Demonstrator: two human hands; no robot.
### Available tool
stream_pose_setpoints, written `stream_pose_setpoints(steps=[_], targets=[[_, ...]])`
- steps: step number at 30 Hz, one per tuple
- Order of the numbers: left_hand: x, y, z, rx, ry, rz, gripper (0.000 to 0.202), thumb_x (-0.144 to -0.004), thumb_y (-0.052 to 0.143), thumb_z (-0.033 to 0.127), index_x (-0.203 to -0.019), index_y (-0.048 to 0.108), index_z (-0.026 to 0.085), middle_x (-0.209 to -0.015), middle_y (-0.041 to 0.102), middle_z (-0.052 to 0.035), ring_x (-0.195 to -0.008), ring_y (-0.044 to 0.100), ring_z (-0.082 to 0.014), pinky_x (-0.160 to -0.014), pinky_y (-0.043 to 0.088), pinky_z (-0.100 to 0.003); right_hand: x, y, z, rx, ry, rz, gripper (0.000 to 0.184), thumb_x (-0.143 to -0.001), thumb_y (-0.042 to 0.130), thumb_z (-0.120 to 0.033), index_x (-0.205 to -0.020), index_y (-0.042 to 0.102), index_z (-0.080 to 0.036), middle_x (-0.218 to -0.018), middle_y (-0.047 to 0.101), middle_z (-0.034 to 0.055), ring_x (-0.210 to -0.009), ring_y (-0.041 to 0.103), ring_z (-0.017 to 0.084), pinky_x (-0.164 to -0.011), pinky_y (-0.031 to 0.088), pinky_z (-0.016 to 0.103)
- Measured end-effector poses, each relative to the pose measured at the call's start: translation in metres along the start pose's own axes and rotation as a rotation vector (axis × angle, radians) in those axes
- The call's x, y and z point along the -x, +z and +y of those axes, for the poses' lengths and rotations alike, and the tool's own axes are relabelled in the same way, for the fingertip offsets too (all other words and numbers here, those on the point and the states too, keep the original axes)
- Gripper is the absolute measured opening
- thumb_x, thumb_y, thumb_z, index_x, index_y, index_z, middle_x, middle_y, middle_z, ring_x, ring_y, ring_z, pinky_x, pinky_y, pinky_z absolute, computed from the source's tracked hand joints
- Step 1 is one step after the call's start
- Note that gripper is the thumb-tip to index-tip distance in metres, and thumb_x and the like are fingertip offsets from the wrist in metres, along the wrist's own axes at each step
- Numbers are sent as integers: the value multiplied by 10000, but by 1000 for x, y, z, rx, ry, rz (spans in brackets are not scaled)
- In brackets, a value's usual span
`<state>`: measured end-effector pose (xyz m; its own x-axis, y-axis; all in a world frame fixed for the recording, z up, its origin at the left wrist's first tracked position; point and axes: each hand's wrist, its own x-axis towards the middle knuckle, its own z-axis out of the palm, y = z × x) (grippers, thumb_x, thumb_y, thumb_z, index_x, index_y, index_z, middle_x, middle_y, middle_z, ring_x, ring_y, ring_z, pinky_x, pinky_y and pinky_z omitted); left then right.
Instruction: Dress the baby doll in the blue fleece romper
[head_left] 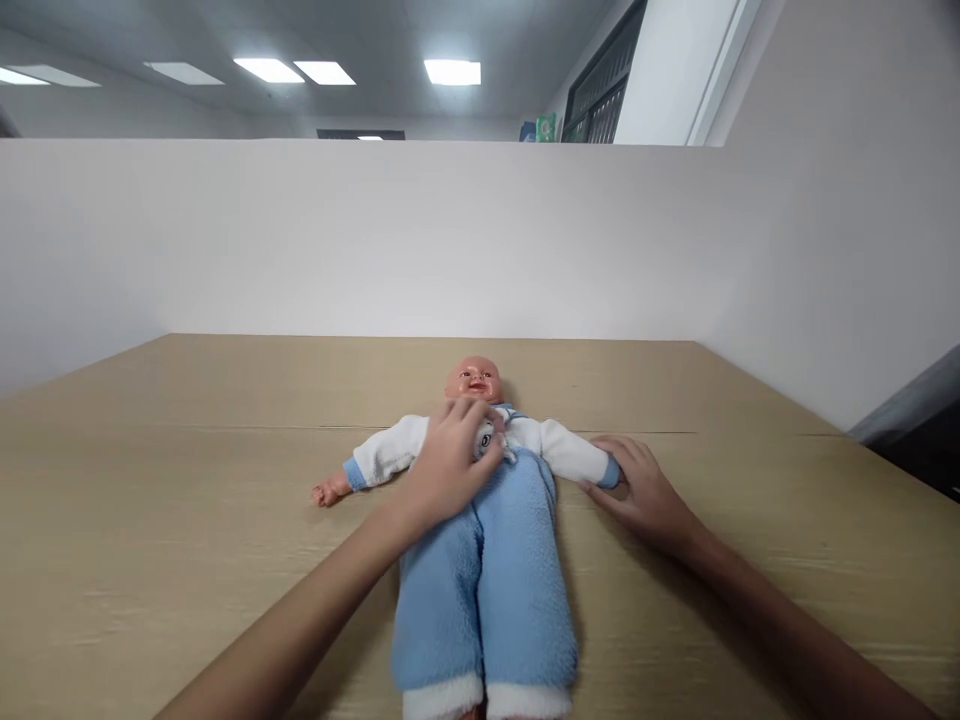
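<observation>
A baby doll (517, 560) lies on its back with its bald head at the far end, wearing fluffy light-blue trousers and a white top with blue cuffs. My left hand (454, 455) rests on its chest, fingers curled over the front of the top near the collar and a small face-like patch (484, 436). Part of the chest is hidden under that hand. At the doll's arm on the right, my right hand (637, 490) is closed around the blue-cuffed end of the sleeve (577, 457), covering the doll's hand. The other doll hand (330, 490) shows bare on the left.
The doll lies on a light-brown tabletop (225, 570) with a seam running across it. A white partition (420, 240) rises behind the far edge, and a white wall (847, 250) stands on the right. Something dark (919, 430) is beside the right edge.
</observation>
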<state>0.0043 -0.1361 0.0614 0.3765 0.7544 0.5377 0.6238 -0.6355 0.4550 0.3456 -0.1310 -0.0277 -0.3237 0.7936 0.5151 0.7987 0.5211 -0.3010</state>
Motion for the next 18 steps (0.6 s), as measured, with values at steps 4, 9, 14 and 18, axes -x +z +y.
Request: stream_pose_setpoints(steps=[4, 9, 14, 18], targets=[[-43, 30, 12, -19, 170, -190, 381, -944, 736, 471, -1231, 630, 244, -1289, 655, -117, -1224, 541, -346, -1101, 432, -524, -1, -3, -14, -82, 110, 111, 378, -846, 782, -359, -1169, 625, -241, -1143, 705, 106, -1061, 659, 329, -903, 558, 482], [-67, 64, -6, -61, 204, -445, 731, -714, 937, 498, -1322, 629, 235, -1316, 698, -132, -1209, 582, -379, -998, 464, -501, 3, -14, -54, -114, 125, 248, 393, -859, 814, -364, -1179, 609, -263, -1106, 697, 90, -988, 658, 303, -836, 556, 450], [-58, 69, -12, -10, 200, -347, 482, -768, 847, 320, -1217, 685, 252, -1201, 756, -82, -1106, 619, -337, -956, 463, -459, 4, -13, -79, -188, 127, 311, 479, -886, 825, -401, -1278, 581, -275, -1192, 689, 107, -1081, 668, 320, -944, 562, 509], [-54, 62, -13, 192, 127, -230, 378, -774, 783, 222, -1141, 694, 225, -1122, 765, -67, -1014, 649, -292, -941, 478, -424, 4, -6, -76, -397, 216, 425, 798, -887, 830, -378, -1537, 384, -257, -1462, 578, 167, -1337, 601, 338, -1153, 512, 570]])
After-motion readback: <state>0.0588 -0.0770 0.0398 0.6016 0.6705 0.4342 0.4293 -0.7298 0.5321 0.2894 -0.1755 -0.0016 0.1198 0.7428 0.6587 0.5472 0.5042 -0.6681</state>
